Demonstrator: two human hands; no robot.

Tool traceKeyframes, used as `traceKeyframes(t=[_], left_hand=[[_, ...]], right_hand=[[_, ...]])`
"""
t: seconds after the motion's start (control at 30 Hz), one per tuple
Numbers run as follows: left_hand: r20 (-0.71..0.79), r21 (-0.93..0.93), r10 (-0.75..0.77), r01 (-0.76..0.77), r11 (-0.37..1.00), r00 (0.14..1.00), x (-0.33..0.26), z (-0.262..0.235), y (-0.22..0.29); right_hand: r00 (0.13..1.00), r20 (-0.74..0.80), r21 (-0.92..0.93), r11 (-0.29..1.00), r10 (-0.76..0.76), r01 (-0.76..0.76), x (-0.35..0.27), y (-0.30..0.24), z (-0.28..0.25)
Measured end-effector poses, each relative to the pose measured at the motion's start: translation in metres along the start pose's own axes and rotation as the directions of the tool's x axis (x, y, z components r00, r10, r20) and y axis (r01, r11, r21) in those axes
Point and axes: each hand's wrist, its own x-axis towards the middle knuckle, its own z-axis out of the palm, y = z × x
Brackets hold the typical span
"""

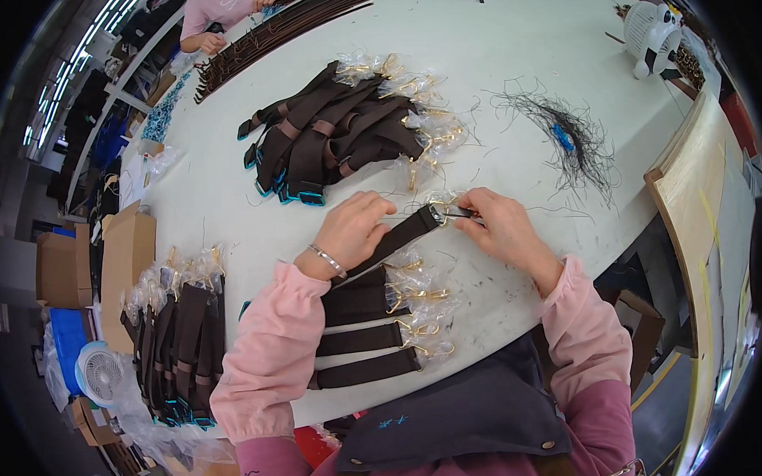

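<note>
A dark brown webbing strap (408, 236) slants across the middle of the table. My left hand (349, 230) is closed on its lower part, thumb along the edge. At the strap's upper end is a gold-coloured metal hook (446, 208) in clear plastic wrap. There my right hand (505, 231) pinches a small dark pointed tool (460, 211), its tip against the strap end; its exact kind is mostly hidden by the fingers. Several similar straps (369, 339) lie side by side below my left hand, their wrapped gold hooks pointing right.
A heap of brown straps (326, 131) with blue-edged ends lies beyond my hands. More straps (180, 340) hang over the table's left edge. Loose black threads (581, 148) lie at right, near a white fan (651, 38). Another person (225, 14) works at the far left beside long brown strips (279, 35).
</note>
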Motion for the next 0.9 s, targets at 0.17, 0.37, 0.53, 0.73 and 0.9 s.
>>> traceKeyframes(t=[0.17,0.37,0.53,0.73,0.9], left_hand=[[0.083,-0.023,0.035,-0.033,0.999,0.996,0.015,0.033,0.008],[0.102,-0.157,-0.057,0.073,0.985,0.993,0.013,0.043,0.006],[0.079,-0.171,-0.099,0.112,0.979,0.992,0.009,0.044,0.007],[0.052,-0.165,-0.095,0.102,0.981,0.994,0.007,0.046,0.004],[0.041,-0.164,-0.072,0.078,0.983,0.997,0.007,0.047,0.002]], right_hand=[[0.993,0.039,-0.157,0.981,-0.110,0.115,-0.010,-0.012,0.016],[0.975,0.019,-0.269,0.938,-0.220,0.217,-0.009,-0.014,0.026],[0.974,0.000,-0.307,0.927,-0.225,0.214,-0.009,-0.012,0.031],[0.964,0.009,-0.425,0.871,-0.267,0.245,-0.009,-0.018,0.034],[0.950,0.024,-0.504,0.817,-0.310,0.279,-0.011,-0.023,0.035]])
